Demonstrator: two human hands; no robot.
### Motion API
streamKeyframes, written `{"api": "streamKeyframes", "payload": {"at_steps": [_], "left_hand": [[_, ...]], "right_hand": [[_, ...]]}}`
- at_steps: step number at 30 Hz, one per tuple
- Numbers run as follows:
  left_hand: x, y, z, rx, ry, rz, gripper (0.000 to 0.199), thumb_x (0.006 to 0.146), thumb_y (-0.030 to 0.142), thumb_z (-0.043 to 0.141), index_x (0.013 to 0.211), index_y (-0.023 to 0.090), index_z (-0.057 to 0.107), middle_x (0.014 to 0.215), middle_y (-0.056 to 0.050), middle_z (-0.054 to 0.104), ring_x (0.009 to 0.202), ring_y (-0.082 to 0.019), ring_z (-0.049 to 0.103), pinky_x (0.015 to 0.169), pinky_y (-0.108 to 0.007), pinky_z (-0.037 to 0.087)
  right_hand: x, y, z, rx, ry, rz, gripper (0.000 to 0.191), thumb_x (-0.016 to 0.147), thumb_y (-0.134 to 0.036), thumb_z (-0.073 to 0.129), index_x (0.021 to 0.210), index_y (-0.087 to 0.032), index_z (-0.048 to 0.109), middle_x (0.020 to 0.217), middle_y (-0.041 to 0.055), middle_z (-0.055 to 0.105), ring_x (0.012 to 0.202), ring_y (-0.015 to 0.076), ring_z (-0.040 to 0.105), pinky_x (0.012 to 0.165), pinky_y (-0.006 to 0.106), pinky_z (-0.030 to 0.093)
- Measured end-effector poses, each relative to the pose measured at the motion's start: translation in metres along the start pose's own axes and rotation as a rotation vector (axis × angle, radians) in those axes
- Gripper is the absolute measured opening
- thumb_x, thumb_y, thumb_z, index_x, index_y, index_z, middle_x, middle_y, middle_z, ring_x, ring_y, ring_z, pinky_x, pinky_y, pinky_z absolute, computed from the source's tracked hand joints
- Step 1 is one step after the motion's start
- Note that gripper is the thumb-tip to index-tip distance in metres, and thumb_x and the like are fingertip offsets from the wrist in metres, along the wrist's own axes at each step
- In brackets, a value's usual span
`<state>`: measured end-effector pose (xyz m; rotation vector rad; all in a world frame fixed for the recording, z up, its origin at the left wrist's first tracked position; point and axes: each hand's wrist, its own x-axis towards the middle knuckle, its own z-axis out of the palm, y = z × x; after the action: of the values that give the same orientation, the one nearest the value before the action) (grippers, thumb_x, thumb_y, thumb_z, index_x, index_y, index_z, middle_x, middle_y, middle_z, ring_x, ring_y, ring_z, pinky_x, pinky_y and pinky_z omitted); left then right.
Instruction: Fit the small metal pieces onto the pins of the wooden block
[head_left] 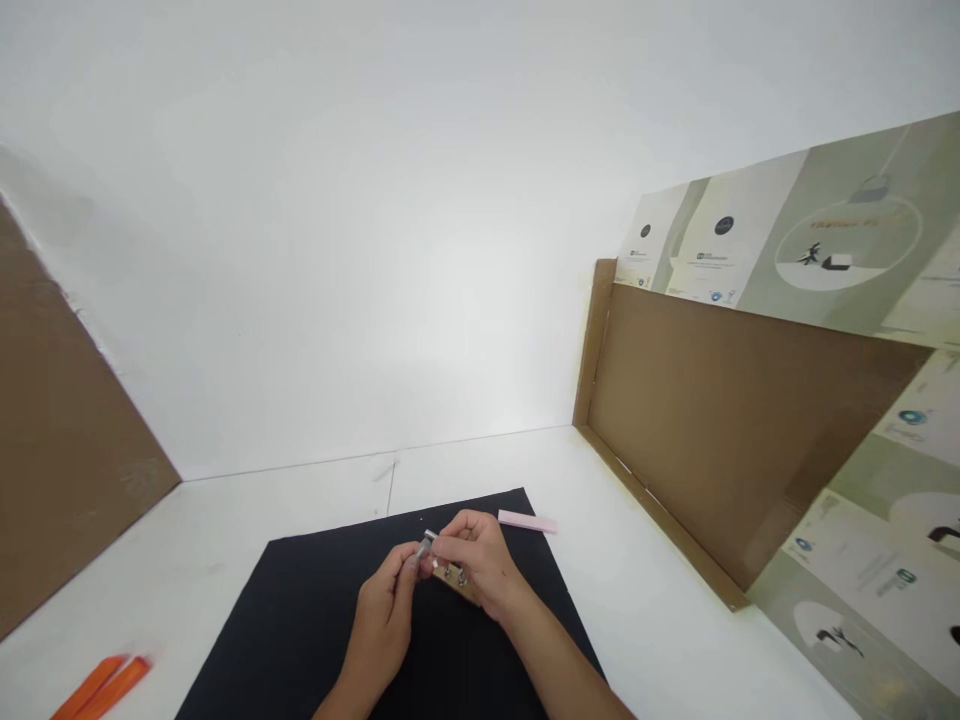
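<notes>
Low in the middle of the frame, the person's left hand (381, 612) and right hand (474, 566) meet over a square black sheet (315, 625) lying on a white table (191, 575). Between the fingertips sits a small silver metal piece (426, 545), the thing in hand, with a narrow tan strip studded with metal fittings (451, 577) just below it, partly under the right palm. The left grip is pinched on the silver piece. The right grip is curled closed just above it, but whether it presses the silver piece or the strip is hidden by the fingers.

Holding the piece up at the fingertips seems to keep it steady and in view of the head camera. The dark sheet likely gives small parts a plain, contained place to lie. A flat pink strip (527, 521) rests just past the sheet's upper right corner, within easy reach. Two orange sticks (101, 688) lie well apart at the lower left. A brown cardboard panel (724, 430) stands along the right side of the table, with a printed green-and-white poster (795, 240) above it.
</notes>
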<state>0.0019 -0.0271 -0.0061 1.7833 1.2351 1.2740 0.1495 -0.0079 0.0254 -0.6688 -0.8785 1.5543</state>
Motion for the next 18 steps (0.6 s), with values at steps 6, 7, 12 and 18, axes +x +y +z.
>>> {"api": "streamKeyframes", "payload": {"at_steps": [6, 7, 12, 18], "left_hand": [[0.0004, 0.001, 0.0003, -0.016, 0.014, -0.004, 0.033, 0.095, 0.043, 0.044, 0.102, 0.019, 0.066, 0.092, -0.006, 0.071, 0.086, -0.022, 0.066, 0.08, -0.029, 0.052], [0.0004, 0.002, 0.0001, -0.015, 0.019, -0.001, 0.033, 0.095, 0.043, 0.044, 0.102, 0.019, 0.066, 0.093, -0.006, 0.071, 0.087, -0.022, 0.066, 0.08, -0.029, 0.052], [0.0002, 0.0032, -0.0011, 0.019, 0.014, 0.009, 0.034, 0.096, 0.043, 0.042, 0.107, 0.019, 0.064, 0.098, -0.006, 0.071, 0.087, -0.022, 0.064, 0.075, -0.028, 0.051], [0.0007, 0.0006, -0.0013, 0.035, 0.037, 0.009, 0.032, 0.095, 0.042, 0.044, 0.106, 0.019, 0.064, 0.096, -0.005, 0.07, 0.082, -0.02, 0.064, 0.075, -0.028, 0.051]], "right_hand": [[0.0016, 0.0, -0.0031, -0.03, 0.061, -0.032, 0.025, 0.055, -0.021, 0.086, 0.062, -0.013, 0.063, 0.052, 0.0028, 0.067, 0.048, 0.0129, 0.06, 0.053, 0.024, 0.045], [0.0008, 0.0004, -0.0022, -0.014, 0.029, -0.021, 0.026, 0.054, -0.022, 0.086, 0.062, -0.014, 0.062, 0.052, 0.003, 0.068, 0.049, 0.0144, 0.062, 0.054, 0.026, 0.047], [-0.0042, 0.0024, 0.0026, -0.033, -0.09, 0.016, 0.028, 0.051, -0.02, 0.088, 0.059, -0.013, 0.063, 0.056, 0.0043, 0.07, 0.053, 0.0141, 0.063, 0.057, 0.025, 0.047], [-0.0054, -0.0036, 0.0028, -0.005, -0.101, 0.011, 0.029, 0.051, -0.022, 0.089, 0.059, -0.013, 0.062, 0.06, 0.0057, 0.072, 0.054, 0.0152, 0.065, 0.061, 0.028, 0.049]]}}
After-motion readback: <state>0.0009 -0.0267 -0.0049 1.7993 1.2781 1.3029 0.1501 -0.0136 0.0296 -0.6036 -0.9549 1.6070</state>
